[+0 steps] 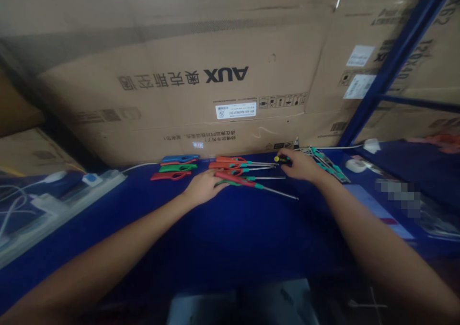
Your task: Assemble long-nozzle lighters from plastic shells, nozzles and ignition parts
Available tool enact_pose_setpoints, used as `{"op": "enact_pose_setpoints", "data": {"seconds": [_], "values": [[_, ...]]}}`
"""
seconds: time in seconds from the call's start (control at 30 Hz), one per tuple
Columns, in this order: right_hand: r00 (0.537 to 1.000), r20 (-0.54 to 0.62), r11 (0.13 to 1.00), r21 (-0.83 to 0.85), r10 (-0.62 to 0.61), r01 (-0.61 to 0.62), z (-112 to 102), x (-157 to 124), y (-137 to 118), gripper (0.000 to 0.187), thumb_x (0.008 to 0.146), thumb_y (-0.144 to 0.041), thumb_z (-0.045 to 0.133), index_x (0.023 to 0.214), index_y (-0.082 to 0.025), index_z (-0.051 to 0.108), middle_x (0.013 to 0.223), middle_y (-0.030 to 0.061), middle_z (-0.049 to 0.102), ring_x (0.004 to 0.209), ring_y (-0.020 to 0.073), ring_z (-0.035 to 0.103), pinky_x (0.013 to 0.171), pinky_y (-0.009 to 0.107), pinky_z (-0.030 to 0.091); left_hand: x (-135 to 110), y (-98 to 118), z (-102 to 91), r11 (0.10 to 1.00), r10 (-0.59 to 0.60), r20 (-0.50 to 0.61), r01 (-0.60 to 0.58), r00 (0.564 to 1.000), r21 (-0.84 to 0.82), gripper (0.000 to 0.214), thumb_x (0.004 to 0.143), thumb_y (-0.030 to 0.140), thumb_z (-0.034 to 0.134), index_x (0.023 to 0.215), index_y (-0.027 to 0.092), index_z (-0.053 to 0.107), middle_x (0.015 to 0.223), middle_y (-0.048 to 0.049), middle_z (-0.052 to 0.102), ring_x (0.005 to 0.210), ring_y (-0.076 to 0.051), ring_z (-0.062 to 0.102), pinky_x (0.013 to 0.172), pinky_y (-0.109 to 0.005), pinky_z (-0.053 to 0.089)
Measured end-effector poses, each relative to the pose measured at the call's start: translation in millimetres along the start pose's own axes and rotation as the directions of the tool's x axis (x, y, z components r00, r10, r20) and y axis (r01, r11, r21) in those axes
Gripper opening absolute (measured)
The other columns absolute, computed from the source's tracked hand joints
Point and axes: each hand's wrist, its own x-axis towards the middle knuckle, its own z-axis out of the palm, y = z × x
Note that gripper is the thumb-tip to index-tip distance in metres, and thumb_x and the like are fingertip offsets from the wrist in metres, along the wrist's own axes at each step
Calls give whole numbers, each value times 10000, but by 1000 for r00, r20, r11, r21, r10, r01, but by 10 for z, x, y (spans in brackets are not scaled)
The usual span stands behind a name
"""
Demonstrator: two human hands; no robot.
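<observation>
My left hand (203,188) is closed round the handle end of a red long-necked gas lighter (237,179), whose metal tube points right and a little towards me. A green handle part shows just under it. Behind lie several red and orange lighters (224,165) with teal collars and metal tubes. My right hand (298,164) grips a yellow-and-black screwdriver (282,160) by its handle, close to the tube tips; its shaft is hidden. To the left, several blue, green and red lighter handles (176,168) lie in a stack, with no tubes showing.
Teal-and-metal lighter tubes (328,164) lie beyond my right wrist, near a white tape roll (355,165). A power strip (64,210) with cables runs along the left. A big cardboard box (161,109) walls off the back of the blue table (230,234). A blue metal post (388,71) rises at right.
</observation>
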Motion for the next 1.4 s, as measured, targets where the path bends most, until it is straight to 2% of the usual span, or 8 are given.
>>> {"op": "enact_pose_setpoints", "data": {"seconds": [0.2,0.33,0.47,0.83,0.97,1.07,1.23,1.4], "values": [[990,1,986,83,-144,143,-34,4,-295,132,763,-133,498,863,-176,574,908,101,650,932,233,600,822,297,456,116,1,19,999,-35,9,35,999,27,401,1008,482,480,1127,224,762,1127,-131,725,1043,-296,692,877,-458,576],[965,121,965,152,-234,215,97,-69,-601,221,834,-167,508,1039,-195,585,832,21,693,711,169,624,652,244,431,174,-19,46,999,-39,12,38,999,20,374,1003,456,497,1103,219,768,1154,-127,720,1073,-295,683,906,-459,565],[957,141,965,113,-253,238,242,-116,-802,369,874,-280,585,1236,-210,569,955,68,736,790,221,666,661,272,389,194,-16,46,999,-34,8,34,999,7,345,998,421,515,1119,205,755,1216,-138,700,1141,-300,659,952,-467,547],[858,309,910,198,-411,365,152,-135,-773,150,766,-117,568,843,-219,648,728,1,662,656,149,583,591,241,298,-158,-118,-175,998,16,75,-11,997,-63,648,869,564,673,1386,183,589,1439,-154,579,1328,-325,541,1111,-526,423],[822,335,878,304,-461,369,155,-162,-826,184,746,-74,549,824,-211,646,696,-28,643,628,121,562,602,227,343,-340,33,-300,994,58,112,-47,992,-102,543,894,519,660,1347,222,622,1397,-102,623,1300,-292,559,1098,-492,439],[861,208,822,465,-464,330,155,-189,-941,165,820,-131,564,922,-203,672,774,-5,680,652,127,578,637,244,407,-468,213,-367,975,94,73,-77,993,-210,443,942,452,620,1323,228,632,1306,-80,678,1208,-244,614,1097,-444,445],[933,-232,723,590,-275,360,25,-108,-1284,258,951,-390,553,790,-197,612,719,7,596,652,136,537,647,277,439,-652,349,-367,936,78,40,-60,996,-347,341,954,339,604,1279,248,655,1161,-66,708,1070,-216,651,961,-374,536],[946,-320,647,710,-53,276,51,206,-1624,395,950,-524,544,728,-206,618,640,-3,570,599,130,524,584,282,438,-722,297,-258,863,-17,-41,-6,999,-505,316,880,308,690,1184,223,702,1077,-69,685,982,-196,669,934,-341,548]]}}
